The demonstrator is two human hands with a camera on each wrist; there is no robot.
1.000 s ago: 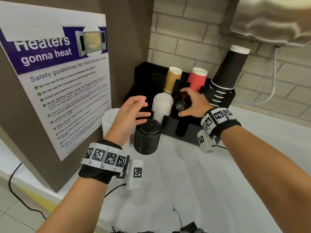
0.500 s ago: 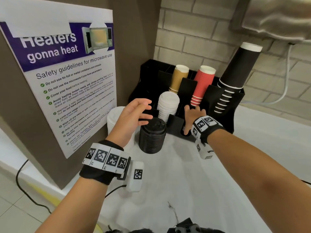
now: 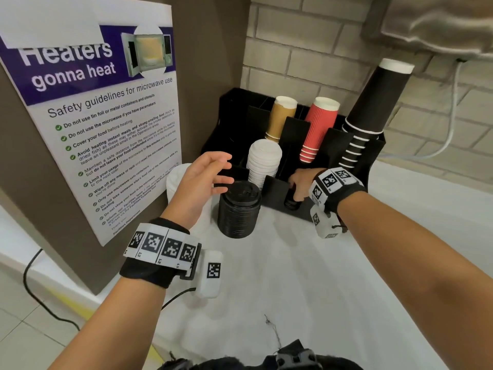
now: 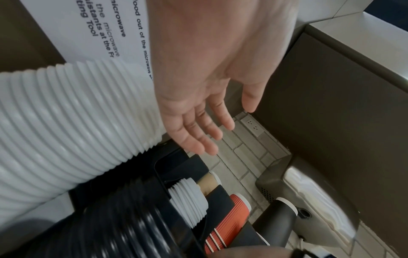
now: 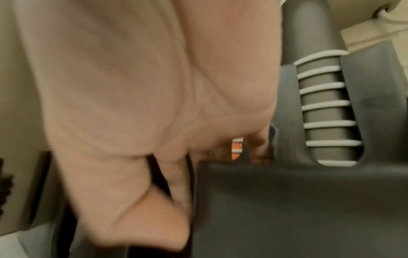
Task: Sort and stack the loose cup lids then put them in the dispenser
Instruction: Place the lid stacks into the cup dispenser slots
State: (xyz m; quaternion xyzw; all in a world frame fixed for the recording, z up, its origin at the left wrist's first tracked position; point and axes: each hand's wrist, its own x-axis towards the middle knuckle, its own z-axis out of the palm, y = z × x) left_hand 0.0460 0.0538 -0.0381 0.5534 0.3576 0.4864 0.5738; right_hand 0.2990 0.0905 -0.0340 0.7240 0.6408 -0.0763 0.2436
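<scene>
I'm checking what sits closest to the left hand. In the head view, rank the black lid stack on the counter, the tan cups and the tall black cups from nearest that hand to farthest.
From the left hand:
1. black lid stack, just right of the fingers, on the counter.
2. tan cups, behind in the dispenser.
3. tall black cups, far right.

- Two hands: left hand (image 3: 205, 180), right hand (image 3: 300, 182).
- Four lid stacks: two black (image 3: 238, 209) (image 3: 290, 201), two white (image 3: 264, 160) (image 3: 177, 180).
- Three cup stacks: tan (image 3: 280, 118), red (image 3: 317, 129), black (image 3: 370, 113).
- One dispenser (image 3: 274, 190).
- One poster (image 3: 101, 124), upper left.
</scene>
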